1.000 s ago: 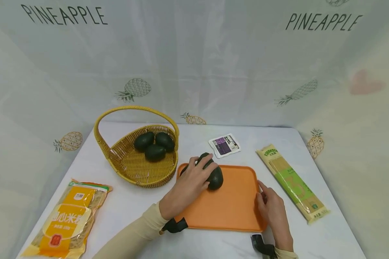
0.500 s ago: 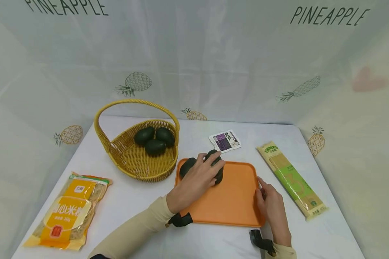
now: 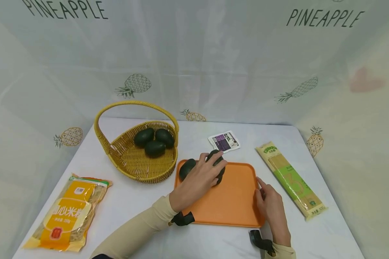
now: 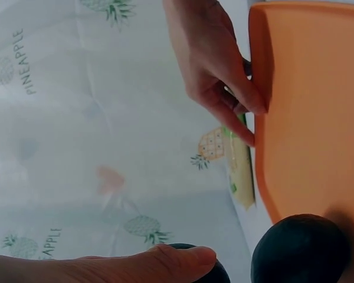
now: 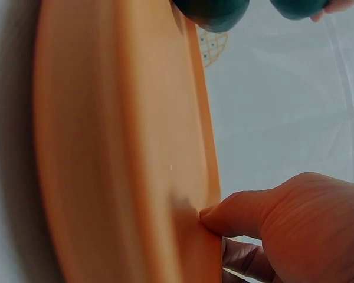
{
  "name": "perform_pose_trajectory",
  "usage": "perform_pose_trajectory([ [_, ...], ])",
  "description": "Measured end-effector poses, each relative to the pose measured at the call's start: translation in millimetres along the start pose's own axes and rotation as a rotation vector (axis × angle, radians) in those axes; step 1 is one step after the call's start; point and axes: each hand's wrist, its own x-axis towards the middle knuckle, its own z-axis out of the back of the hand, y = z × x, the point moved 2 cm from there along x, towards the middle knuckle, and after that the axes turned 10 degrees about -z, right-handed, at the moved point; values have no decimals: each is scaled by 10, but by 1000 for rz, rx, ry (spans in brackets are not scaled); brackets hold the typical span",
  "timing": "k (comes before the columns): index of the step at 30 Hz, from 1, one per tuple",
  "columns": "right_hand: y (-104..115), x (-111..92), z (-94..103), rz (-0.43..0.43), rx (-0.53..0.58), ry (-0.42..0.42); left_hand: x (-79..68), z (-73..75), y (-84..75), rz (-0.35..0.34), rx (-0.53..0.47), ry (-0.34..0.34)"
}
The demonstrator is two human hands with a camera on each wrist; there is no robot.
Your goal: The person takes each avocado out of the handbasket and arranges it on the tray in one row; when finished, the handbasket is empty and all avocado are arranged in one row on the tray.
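Item: dark avocado, upper part of the orange tray at centre frame, directly under the curled, grasping fingers of the left hand, the nearer of the two; long axis mostly covered, and I cannot tell it, nor whether a neighbouring fruit is gripped too. Item: second avocado, left of those fingertips, inside the tray's upper-left corner. Item: right hand, thumb and fingers pinching the tray's right rim. Item: wicker basket, upper left, three avocados within. Against one second earlier: left hand slightly further right, second avocado uncovered, right hand unchanged.
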Motion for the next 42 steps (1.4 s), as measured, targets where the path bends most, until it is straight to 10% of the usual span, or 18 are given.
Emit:
perform_pose_trajectory([
  [42,8,-7,4,4,-7,2,239,-200,-163,-123,71,0],
])
